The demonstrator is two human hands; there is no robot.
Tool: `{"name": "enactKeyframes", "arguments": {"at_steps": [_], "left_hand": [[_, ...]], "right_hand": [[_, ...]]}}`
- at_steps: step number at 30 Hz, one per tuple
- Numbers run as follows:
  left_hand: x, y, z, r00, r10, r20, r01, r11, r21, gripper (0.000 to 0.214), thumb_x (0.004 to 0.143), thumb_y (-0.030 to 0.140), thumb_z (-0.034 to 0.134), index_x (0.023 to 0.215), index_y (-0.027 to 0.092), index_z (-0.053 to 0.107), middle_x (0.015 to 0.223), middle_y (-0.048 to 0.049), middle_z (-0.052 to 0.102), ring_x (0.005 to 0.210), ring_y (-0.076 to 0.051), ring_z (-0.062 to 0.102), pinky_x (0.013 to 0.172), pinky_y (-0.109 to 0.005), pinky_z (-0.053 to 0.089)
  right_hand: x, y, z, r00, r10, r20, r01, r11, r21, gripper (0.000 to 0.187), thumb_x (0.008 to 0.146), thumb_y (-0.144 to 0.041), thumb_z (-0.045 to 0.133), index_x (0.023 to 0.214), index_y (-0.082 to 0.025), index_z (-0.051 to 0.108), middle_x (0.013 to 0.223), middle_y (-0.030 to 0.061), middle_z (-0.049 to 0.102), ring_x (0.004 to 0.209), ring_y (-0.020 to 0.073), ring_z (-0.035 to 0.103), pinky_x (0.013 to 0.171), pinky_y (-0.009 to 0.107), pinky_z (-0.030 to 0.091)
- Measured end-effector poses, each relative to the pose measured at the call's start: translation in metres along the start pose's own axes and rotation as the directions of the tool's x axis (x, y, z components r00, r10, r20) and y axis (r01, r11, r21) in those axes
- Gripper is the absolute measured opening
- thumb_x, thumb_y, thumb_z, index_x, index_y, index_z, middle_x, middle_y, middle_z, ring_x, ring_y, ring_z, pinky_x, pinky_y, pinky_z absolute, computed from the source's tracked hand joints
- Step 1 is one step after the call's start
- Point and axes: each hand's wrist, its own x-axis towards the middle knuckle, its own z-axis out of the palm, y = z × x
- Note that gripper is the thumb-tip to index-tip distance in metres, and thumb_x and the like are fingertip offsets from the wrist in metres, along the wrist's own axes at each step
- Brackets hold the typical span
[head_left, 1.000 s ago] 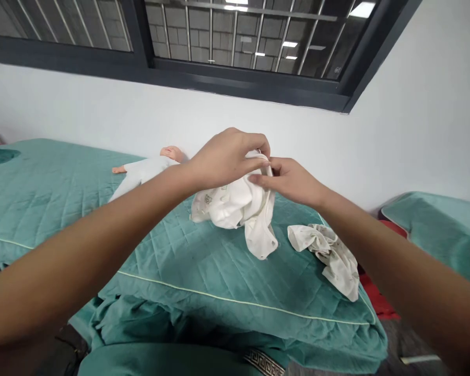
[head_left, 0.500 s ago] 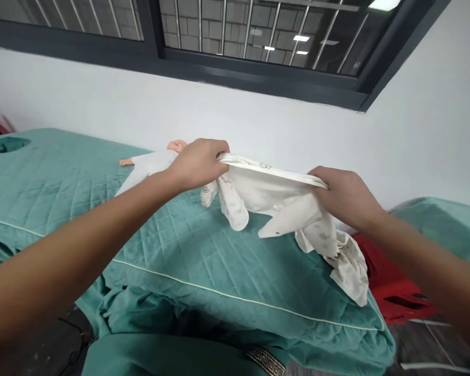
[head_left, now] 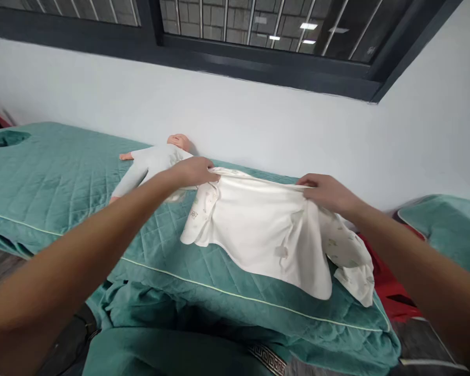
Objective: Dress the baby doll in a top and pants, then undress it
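at the frame's centre, the left hand [head_left: 196,171] and right hand [head_left: 327,192] pinch well-separated spots along the top edge of the white garment [head_left: 258,224], seemingly holding it taut so the cloth drapes spread over the green bed [head_left: 172,253], right of the doll [head_left: 159,156].

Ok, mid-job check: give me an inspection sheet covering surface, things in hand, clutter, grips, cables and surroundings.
Surface: green quilted cover, with a dip or opening at far left.
Things in hand: white garment, spread out; beside it, doll in pale clothing, lying near the wall.
Clutter: patterned cloth at the garment's right end; red object beyond the cover.
Grips: left grip and right grip hold the garment's far edge.
Cables: possible dark cord, lower left, unclear.
Surroundings: white wall, barred window.
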Motion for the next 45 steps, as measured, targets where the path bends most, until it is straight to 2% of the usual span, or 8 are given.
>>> {"name": "enactKeyframes", "arguments": {"at_steps": [3,5,7,12,17,22,35,45], "left_hand": [[0.002,-0.003,0.049,1.000,-0.008,-0.010,0.010,0.950,0.311,0.040,0.084,0.021,0.069,0.121,0.009,0.064,0.137,-0.0218,0.058,0.136,-0.045,0.043,0.113,-0.063,0.030],[-0.007,0.000,0.091,0.999,0.045,0.004,-0.043,0.933,0.358,0.037,0.087,0.019,0.063,0.123,0.013,0.063,0.143,-0.0189,0.055,0.140,-0.040,0.041,0.114,-0.058,0.032],[-0.020,0.002,0.131,0.987,0.137,0.087,-0.158,0.924,0.349,0.029,0.093,0.018,0.051,0.119,0.015,0.064,0.128,-0.0165,0.064,0.124,-0.031,0.057,0.105,-0.044,0.045],[-0.027,-0.015,0.183,0.991,0.116,0.060,-0.130,0.936,0.327,0.038,0.097,0.019,0.041,0.130,0.008,0.056,0.147,-0.0196,0.051,0.139,-0.028,0.046,0.115,-0.040,0.039],[-0.001,-0.031,0.179,0.996,-0.043,-0.074,0.062,0.960,0.273,0.050,0.099,0.030,0.040,0.141,0.004,0.046,0.152,-0.0224,0.046,0.145,-0.033,0.037,0.119,-0.048,0.034],[0.014,-0.026,0.177,0.986,-0.111,-0.128,0.137,0.966,0.219,0.059,0.099,0.034,0.038,0.154,0.014,0.030,0.160,-0.0174,0.038,0.148,-0.034,0.031,0.113,-0.054,0.041],[0.076,-0.046,0.176,1.000,0.010,-0.017,-0.003,0.934,0.358,0.059,0.103,0.043,0.028,0.156,0.019,0.028,0.162,-0.0146,0.033,0.149,-0.035,0.027,0.110,-0.058,0.042],[0.082,-0.050,0.179,0.998,-0.049,0.031,0.036,0.938,0.346,0.057,0.103,0.047,0.020,0.150,0.020,0.038,0.157,-0.0123,0.043,0.146,-0.030,0.037,0.107,-0.053,0.047]], "right_hand": [[0.014,-0.002,0.062,0.995,-0.076,-0.057,0.065,0.983,-0.171,0.043,0.079,-0.008,0.052,0.120,-0.012,0.066,0.128,0.0149,0.066,0.116,0.0278,0.060,0.103,0.039,0.045],[0.010,-0.011,0.114,0.968,-0.244,-0.062,0.225,0.949,-0.223,0.052,0.080,-0.003,0.047,0.130,-0.009,0.060,0.139,0.0170,0.059,0.130,0.0268,0.051,0.113,0.039,0.038],[0.000,-0.023,0.163,0.949,-0.313,-0.025,0.303,0.934,-0.187,0.055,0.081,-0.002,0.045,0.134,-0.010,0.056,0.142,0.0146,0.057,0.134,0.0217,0.048,0.117,0.034,0.034],[-0.009,-0.031,0.230,0.993,-0.090,-0.082,0.073,0.978,-0.193,0.054,0.097,-0.023,0.040,0.145,0.001,0.043,0.153,0.0251,0.045,0.146,0.0325,0.035,0.121,0.048,0.026],[0.012,-0.019,0.226,0.982,0.137,-0.132,-0.168,0.951,-0.261,0.067,0.099,-0.041,0.041,0.151,0.001,0.036,0.159,0.0269,0.035,0.148,0.0375,0.033,0.119,0.045,0.027],[0.023,-0.010,0.222,0.978,0.062,-0.198,-0.119,0.950,-0.290,0.071,0.100,-0.039,0.038,0.157,0.001,0.022,0.163,0.0289,0.024,0.149,0.0377,0.030,0.120,0.047,0.026],[0.092,0.021,0.211,0.986,0.005,-0.167,-0.048,0.965,-0.258,0.070,0.101,-0.041,0.034,0.157,-0.002,0.023,0.165,0.0264,0.020,0.151,0.0389,0.025,0.122,0.049,0.022],[0.107,0.019,0.217,0.991,0.133,0.009,-0.126,0.955,-0.270,0.073,0.103,-0.048,0.024,0.159,-0.001,0.021,0.165,0.0253,0.023,0.151,0.0366,0.028,0.123,0.046,0.022]]}}
